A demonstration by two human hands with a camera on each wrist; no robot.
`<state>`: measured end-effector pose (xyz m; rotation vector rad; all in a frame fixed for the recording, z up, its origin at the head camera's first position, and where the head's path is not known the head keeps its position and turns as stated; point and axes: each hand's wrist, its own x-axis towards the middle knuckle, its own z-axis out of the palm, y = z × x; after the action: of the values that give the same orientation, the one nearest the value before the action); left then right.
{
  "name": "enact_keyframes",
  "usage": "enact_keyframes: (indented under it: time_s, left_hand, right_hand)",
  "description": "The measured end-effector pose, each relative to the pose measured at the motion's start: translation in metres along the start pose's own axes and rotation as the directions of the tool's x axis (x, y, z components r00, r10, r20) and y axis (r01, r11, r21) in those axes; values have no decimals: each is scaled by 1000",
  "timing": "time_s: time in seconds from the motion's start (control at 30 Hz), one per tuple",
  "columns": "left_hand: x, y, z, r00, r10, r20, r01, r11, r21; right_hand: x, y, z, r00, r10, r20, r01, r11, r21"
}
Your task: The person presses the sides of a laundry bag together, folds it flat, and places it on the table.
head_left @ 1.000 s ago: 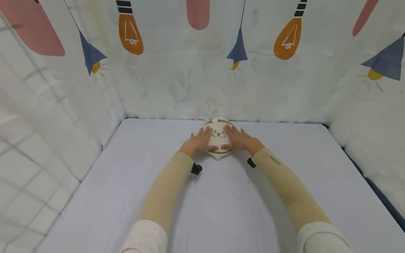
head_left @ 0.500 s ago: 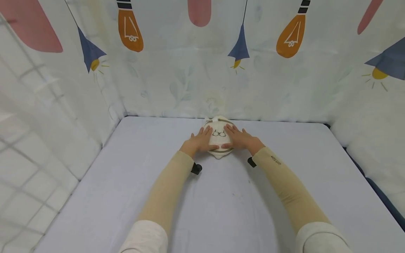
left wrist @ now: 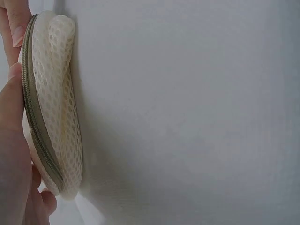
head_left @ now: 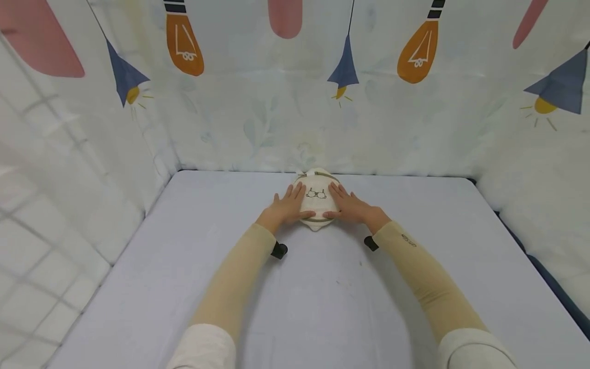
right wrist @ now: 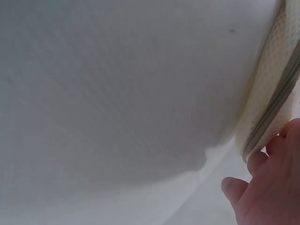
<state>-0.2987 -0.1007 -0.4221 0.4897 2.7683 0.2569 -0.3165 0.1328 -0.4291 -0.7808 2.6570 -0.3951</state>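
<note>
A cream mesh laundry bag (head_left: 316,205) with a printed pair of glasses lies at the far edge of the table. Its olive zipper (left wrist: 35,108) curves along the near side, and the honeycomb mesh (left wrist: 61,93) bulges below it in the left wrist view. On the bag's left side rests my left hand (head_left: 287,207), fingers extended and thumb pointing inward. My right hand (head_left: 352,207) mirrors it on the right side, fingers straight. The thumbs lie apart near the zipper. In the right wrist view only a corner of the bag (right wrist: 267,89) shows beside the fingers.
The table (head_left: 309,297) has a pale cloth cover. A white curtain (head_left: 221,118) printed with lamps and bulbs hangs right behind the far edge, with more white fabric at both sides. Small black wrist cameras (head_left: 279,250) sit under the wrists.
Both hands have spread slightly apart over the bag, uncovering a little more of its printed top. The head view has shifted slightly; the bag stays by the far edge.
</note>
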Motion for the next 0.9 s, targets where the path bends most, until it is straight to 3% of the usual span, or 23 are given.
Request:
enact_keyframes:
  time_s: [0.37,0.9]
  left_hand:
    - [2,-1,8,1000,-8,-14,8,999,32]
    - [-1,4,4,1000,-12,-2,12,1000,11]
  right_hand:
    - [1,-8,5,999,36,11,-35,998,-47]
    - [3,-12,5,996,78,34,-76,994,-74]
